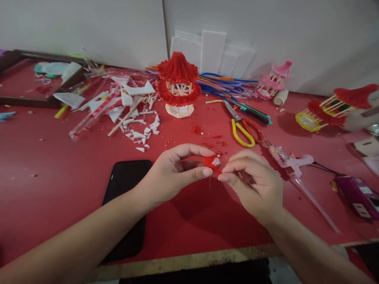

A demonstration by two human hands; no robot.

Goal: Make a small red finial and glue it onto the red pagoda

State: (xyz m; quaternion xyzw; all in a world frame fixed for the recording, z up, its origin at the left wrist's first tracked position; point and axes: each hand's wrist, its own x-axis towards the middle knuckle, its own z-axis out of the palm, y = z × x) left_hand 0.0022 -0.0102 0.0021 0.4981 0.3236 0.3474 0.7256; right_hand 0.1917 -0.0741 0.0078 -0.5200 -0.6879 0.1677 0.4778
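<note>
- Pale wall (89, 23) behind a red tabletop (65, 169)
- Dark phone (127, 175) flat at left, partly hidden
- Left hand (171, 173), thumb and fingers parted only by the small red piece (209, 161) gripped between
- Right hand (257, 185), fingertips pinched tight on its edge
- Red-roofed model (178, 75) upright beyond
- Small red piece between both hands, above the tabletop

Red piece (209, 161) partly hidden by left hand (173, 169); phone (128, 173) partly behind left forearm (97, 227).
</note>
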